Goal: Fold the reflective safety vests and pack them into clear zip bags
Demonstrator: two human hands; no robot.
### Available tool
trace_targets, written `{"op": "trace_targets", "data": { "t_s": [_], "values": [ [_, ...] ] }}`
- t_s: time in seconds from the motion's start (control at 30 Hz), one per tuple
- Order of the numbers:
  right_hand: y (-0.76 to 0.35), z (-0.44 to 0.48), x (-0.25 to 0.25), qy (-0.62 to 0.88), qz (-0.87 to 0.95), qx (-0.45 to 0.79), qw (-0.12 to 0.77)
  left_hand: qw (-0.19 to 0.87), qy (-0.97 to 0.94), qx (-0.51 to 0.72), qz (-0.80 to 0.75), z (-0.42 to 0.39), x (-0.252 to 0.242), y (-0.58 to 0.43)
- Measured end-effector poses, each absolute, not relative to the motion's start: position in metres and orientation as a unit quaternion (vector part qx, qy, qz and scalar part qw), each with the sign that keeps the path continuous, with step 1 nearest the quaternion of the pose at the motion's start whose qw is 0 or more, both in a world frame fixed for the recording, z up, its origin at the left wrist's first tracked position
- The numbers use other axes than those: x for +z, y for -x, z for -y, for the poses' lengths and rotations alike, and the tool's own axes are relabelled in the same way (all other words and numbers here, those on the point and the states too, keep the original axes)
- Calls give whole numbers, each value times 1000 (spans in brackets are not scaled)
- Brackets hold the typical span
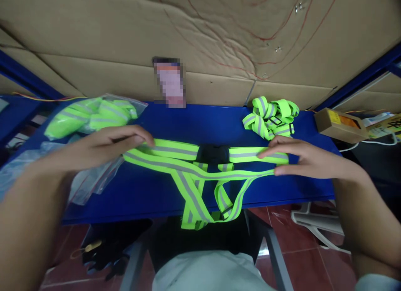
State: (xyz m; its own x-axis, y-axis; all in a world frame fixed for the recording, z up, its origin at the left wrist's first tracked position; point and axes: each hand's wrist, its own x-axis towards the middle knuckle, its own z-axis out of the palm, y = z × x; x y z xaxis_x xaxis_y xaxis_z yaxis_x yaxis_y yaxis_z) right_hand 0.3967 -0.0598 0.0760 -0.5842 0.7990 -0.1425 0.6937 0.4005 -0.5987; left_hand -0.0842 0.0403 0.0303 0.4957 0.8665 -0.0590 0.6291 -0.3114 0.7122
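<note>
Where the reflective harness (pixel 191 169) is held: above the blue table (pixel 150 195), stretched sideways between two hands, with its lower straps hanging across the near edge.
Left hand (pixel 109 142): closed on the left end of the belt loop, the band being pinched between thumb and fingers.
Right hand (pixel 307 159): closed on the right end, fingers laid on the upper band and thumb on the lower.
Black centre piece (pixel 214 154): seated midway along the upper band; whether it is fastened cannot be told.
Harness progress: judged partway; the belt is spread out, but the lower straps are crossed and not yet straightened or laid flat.
Loose strap bundle (pixel 286 109): left tangled on the table beyond the right hand, held by neither; judged not sorted.
Bagged straps (pixel 90 113): contained in clear plastic beyond the left hand; judged done.
Flat clear bags (pixel 94 180): left near the left forearm, apparently unfilled.
</note>
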Motion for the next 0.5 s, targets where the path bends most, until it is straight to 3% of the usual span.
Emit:
{"op": "trace_targets", "data": {
  "t_s": [0.17,0.37,0.5],
  "values": [
    [-390,37,40,501,814,286,61,330,-839,72,-428,-38,11,54],
    [-329,25,27,483,834,246,104,280,-852,94,-433,-19,17,26],
    [-283,3,19,494,826,272,11,281,-838,86,-460,-7,28,24]
  ]
}}
